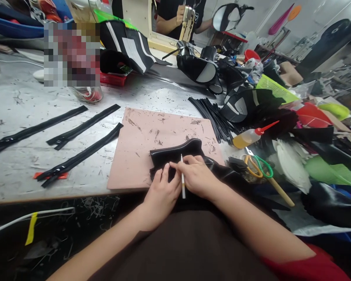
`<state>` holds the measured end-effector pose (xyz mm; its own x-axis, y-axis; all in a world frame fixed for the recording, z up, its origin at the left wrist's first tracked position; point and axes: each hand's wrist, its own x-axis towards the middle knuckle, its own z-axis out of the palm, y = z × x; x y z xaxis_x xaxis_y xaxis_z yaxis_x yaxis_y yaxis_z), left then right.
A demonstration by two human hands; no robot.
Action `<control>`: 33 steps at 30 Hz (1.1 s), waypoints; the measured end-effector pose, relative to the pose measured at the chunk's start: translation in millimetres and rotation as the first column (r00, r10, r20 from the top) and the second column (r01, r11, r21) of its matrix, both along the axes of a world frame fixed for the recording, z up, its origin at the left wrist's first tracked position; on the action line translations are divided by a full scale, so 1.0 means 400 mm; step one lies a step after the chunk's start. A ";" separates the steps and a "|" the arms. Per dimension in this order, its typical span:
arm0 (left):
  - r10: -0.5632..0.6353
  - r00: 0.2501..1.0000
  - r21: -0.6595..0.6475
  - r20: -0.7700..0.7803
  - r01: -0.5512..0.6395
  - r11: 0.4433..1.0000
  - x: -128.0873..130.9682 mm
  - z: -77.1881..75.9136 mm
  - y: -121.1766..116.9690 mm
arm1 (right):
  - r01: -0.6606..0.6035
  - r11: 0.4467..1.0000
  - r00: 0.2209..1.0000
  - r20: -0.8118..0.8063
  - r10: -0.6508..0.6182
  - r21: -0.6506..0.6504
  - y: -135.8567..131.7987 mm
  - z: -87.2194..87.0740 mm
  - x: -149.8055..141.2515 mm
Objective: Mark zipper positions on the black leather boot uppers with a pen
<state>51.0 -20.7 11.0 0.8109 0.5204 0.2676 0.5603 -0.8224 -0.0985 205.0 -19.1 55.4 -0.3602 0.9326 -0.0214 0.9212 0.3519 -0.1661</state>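
Note:
A piece of glossy black leather, with a raised, curved far edge, lies on the pink cutting board. My left hand grips its near part, the fingers bent and the fingertips on the leather. My right hand is closed around a slim white pen with a gold-brown band, held nearly upright. Both hands' fingertips almost meet over the leather; what lies right between them is hidden. More black leather runs to the right under my right wrist.
Three black zippers lie at left. Black strips, an oil bottle and scissors are at right. Shoe uppers and baskets crowd the back and right. A co-worker is behind. The table's front edge runs below.

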 end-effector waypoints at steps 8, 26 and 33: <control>0.001 1.000 -0.025 -0.010 -0.001 1.000 0.000 0.004 -0.001 | 0.082 0.995 0.988 0.124 -0.087 0.051 -0.001 0.010 0.021; 0.008 1.000 -0.036 0.002 -0.008 0.999 0.000 0.001 -0.002 | 0.247 0.961 0.632 -0.731 -0.258 -0.126 0.015 0.007 0.026; 0.005 1.000 0.006 0.010 -0.006 1.000 -0.001 0.002 0.000 | 0.349 0.931 0.566 -0.769 -0.297 -0.103 0.017 -0.065 -0.004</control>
<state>50.8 -20.6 11.9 0.8053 0.5233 0.2786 0.5658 -0.8188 -0.0975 203.4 -12.3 29.4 0.1060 0.9801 0.1677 0.5198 0.0892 -0.8496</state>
